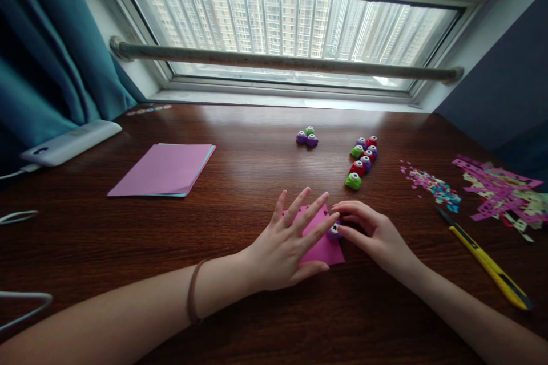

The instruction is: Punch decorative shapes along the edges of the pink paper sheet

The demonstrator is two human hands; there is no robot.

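Observation:
A pink sheet of paper [322,252] lies on the brown desk, with small punched holes along its far edge. My left hand [291,239] rests flat across the sheet, fingers spread. At the sheet's right edge sits a purple craft punch [334,231] with a white top and a dark star mark. My right hand [374,234] holds this punch between thumb and fingers from the right side. The left fingertips reach close to the punch and partly cover it.
Several craft punches [357,167] in green, red and purple stand behind my right hand, and three more punches [311,140] farther back. Coloured paper [162,171] is stacked left. Confetti [436,187], paper scraps [499,197] and a yellow utility knife [488,262] lie right; a white device [72,142] sits far left.

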